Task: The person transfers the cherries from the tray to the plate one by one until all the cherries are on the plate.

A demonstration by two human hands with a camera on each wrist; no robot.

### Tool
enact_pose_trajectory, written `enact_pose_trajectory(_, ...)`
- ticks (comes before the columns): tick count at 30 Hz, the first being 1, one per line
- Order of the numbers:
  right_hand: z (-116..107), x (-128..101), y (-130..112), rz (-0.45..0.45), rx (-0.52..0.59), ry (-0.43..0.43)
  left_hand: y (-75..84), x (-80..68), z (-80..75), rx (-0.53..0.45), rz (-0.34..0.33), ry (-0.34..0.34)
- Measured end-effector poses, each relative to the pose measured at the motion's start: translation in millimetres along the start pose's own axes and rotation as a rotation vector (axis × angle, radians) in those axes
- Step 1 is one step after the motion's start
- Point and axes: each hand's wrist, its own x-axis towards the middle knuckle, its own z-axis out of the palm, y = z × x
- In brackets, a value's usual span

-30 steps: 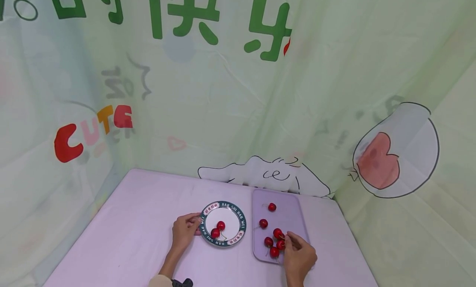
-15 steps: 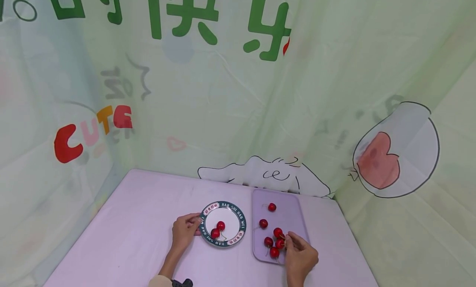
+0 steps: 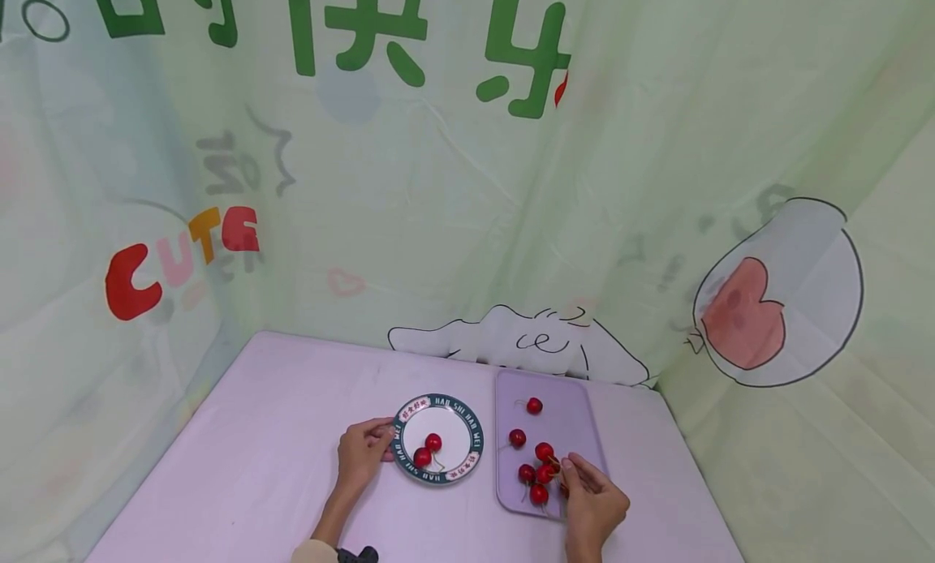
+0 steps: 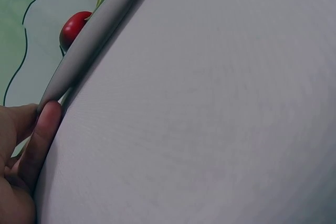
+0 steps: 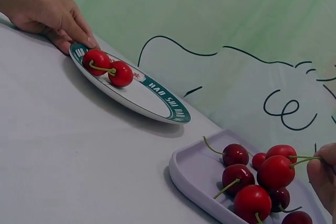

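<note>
A round white plate [image 3: 468, 430] with a dark green lettered rim sits on the lilac table and holds two red cherries [image 3: 428, 449]. My left hand [image 3: 387, 444] grips its left rim, thumb on top [image 5: 86, 39] and a finger [image 4: 43, 129] under the edge. To the right lies a lilac tray [image 3: 566, 417] with several stemmed cherries [image 3: 534, 405]. My right hand [image 3: 566, 466] is at the tray's near right corner. Its fingertips [image 5: 321, 174] pinch the green stem of a cherry [image 5: 275, 171] resting on the pile.
Pale green printed fabric walls close in the back and both sides of the table [image 3: 277, 433]. A cartoon drawing [image 3: 526, 340] runs along the back edge just behind the tray. A dark object [image 3: 358, 554] shows at the bottom edge by my left forearm.
My right hand has shifted slightly right on the tray, and the cherry it pinches has nudged a little toward the others. The left hand and the plate have stayed still.
</note>
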Motion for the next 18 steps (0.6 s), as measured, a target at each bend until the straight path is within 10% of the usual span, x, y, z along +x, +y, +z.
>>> enact_pose_trajectory(18, 13, -4, 2, 0.132, 0.116, -0.065, 2.9, -1.4, -0.3, 0.006, 0.014, 0.018)
